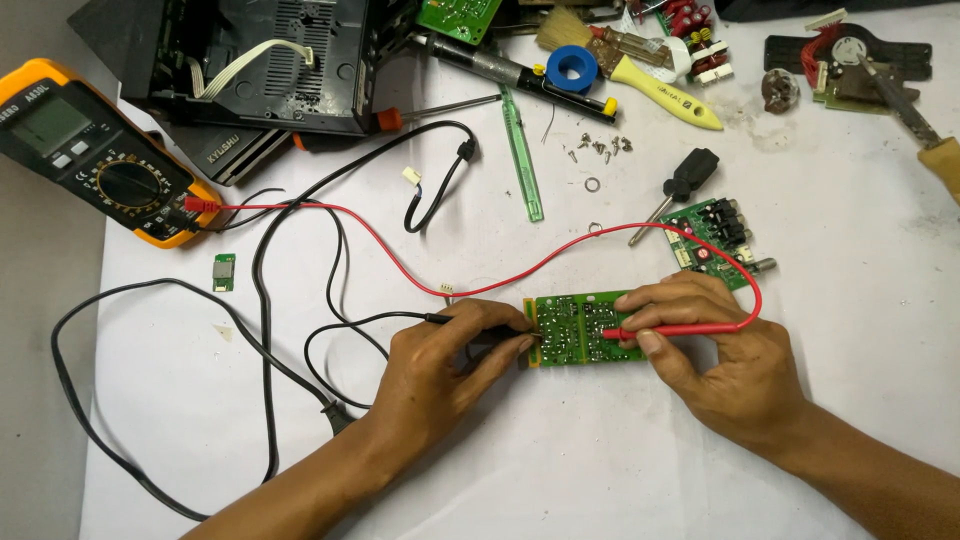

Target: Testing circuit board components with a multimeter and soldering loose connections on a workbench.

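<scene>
A green circuit board [570, 330] lies flat on the white sheet, between my two hands. My left hand [440, 375] pinches a black probe [500, 328] whose tip touches the board's left edge. My right hand [715, 350] grips a red probe [670, 330] laid across the board, its tip on the board's right half. The red lead [400, 265] and a black lead [330, 330] run back to a yellow-cased multimeter [95, 150] at the far left.
A second small green board [715, 240] with sockets sits behind my right hand, next to a black-handled screwdriver [680, 190]. Loose screws [600, 148], a soldering iron [520, 75], a brush [640, 70] and an opened black device [260, 60] crowd the back.
</scene>
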